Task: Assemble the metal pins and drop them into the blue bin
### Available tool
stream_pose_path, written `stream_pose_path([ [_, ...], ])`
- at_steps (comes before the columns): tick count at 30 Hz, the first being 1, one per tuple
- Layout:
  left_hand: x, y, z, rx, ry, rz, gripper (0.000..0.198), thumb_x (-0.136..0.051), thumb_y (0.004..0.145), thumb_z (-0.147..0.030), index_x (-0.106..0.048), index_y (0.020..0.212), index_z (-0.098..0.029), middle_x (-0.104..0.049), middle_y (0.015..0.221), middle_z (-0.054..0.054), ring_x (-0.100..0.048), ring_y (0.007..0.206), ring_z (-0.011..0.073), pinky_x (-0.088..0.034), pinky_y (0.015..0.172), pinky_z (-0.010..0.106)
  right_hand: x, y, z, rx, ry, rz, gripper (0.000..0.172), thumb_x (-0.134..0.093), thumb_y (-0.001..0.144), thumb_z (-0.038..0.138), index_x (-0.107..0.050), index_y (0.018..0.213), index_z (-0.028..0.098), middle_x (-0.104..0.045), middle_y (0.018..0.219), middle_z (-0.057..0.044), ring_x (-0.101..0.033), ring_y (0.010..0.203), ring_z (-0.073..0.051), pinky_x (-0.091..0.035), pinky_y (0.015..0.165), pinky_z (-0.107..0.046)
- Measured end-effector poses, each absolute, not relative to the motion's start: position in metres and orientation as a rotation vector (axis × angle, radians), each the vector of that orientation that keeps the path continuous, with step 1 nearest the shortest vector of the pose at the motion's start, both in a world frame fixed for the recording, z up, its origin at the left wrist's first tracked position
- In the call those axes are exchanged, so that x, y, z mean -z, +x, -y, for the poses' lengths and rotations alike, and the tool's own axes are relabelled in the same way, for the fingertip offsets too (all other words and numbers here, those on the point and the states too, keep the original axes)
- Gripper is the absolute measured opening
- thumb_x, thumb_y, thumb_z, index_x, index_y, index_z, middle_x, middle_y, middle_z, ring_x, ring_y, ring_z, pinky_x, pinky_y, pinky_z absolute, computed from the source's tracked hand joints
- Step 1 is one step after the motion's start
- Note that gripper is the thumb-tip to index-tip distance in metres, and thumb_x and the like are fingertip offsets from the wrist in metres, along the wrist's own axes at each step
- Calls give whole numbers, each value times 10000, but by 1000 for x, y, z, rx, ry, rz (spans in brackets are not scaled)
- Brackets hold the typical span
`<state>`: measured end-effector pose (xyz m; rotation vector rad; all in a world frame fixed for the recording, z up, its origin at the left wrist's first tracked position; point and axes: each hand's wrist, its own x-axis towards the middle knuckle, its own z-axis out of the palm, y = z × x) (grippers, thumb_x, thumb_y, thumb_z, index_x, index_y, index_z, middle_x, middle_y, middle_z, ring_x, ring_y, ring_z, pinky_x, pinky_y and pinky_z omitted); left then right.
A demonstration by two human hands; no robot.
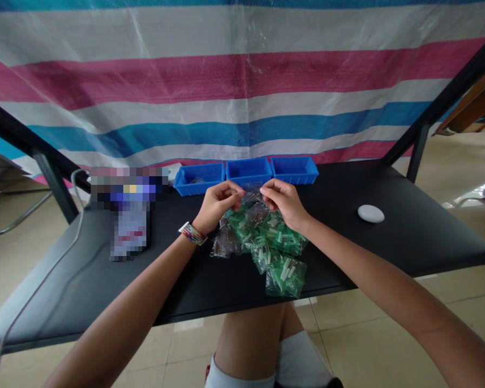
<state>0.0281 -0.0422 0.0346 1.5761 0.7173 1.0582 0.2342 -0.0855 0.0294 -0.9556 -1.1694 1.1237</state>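
Observation:
My left hand (220, 203) and my right hand (283, 202) face each other above a heap on the black table. Stretched between their pinched fingertips is a small clear plastic bag (252, 193) with thin dark pieces inside. Beneath them lie several green-tinted plastic bags (286, 275) holding pale, slim plastic pieces. Clear bags (225, 241) with brownish small parts rest at the left of the heap. A woven band circles my left wrist.
Behind the heap stand three blue bins (248, 171) in a row; the left one has something small in it. A white oval object (371, 214) lies at the right. At the left are a blurred-out item (130, 229) and a pale cable (44, 277). A striped sheet hangs behind.

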Motion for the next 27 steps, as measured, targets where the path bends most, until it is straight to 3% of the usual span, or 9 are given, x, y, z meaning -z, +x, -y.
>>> stream_pose_path([
  [5, -33, 26, 40, -1069, 1606, -701, 279, -821, 874, -428, -712, 860, -172, -681, 682, 10, -605, 615, 139, -479, 589, 247, -30, 233, 86, -1208, -963, 1171, 251, -774, 804, 424, -644, 770, 212, -644, 624, 37, -505, 471, -89, -379, 439, -220],
  [11, -35, 25, 41, -1099, 1616, -735, 285, -842, 850, -422, -714, 840, -167, -611, 619, -17, -541, 559, 114, -411, 549, 231, -29, 233, 86, -1273, -986, 1159, 285, -781, 817, 466, -647, 844, 216, -708, 612, 12, -483, 383, -88, -326, 373, -216],
  [15, -36, 26, 42, -1062, 1574, -728, 286, -845, 846, -417, -708, 857, -167, -634, 605, -16, -543, 521, 113, -424, 531, 233, -29, 234, 87, -1301, -989, 1112, 309, -801, 811, 478, -684, 929, 218, -796, 793, -28, -574, 440, -105, -443, 425, -234],
  [19, -34, 26, 41, -1073, 1535, -719, 269, -825, 862, -410, -706, 898, -171, -723, 722, 19, -649, 564, 143, -486, 563, 256, -31, 235, 88, -1316, -942, 1069, 300, -769, 830, 454, -745, 1023, 226, -820, 973, -48, -689, 576, -141, -515, 507, -260],
  [22, -34, 25, 40, -1105, 1514, -731, 265, -792, 890, -422, -727, 947, -171, -766, 849, 48, -717, 644, 168, -508, 597, 265, -31, 236, 88, -1265, -927, 1087, 283, -748, 845, 459, -765, 1001, 224, -803, 965, -46, -707, 605, -159, -500, 509, -270],
  [27, -35, 26, 40, -1130, 1572, -761, 294, -843, 849, -424, -735, 933, -165, -738, 825, 40, -728, 709, 181, -521, 622, 262, -30, 234, 87, -1113, -947, 1172, 299, -813, 820, 475, -756, 959, 217, -756, 841, -23, -696, 608, -163, -505, 534, -276],
])
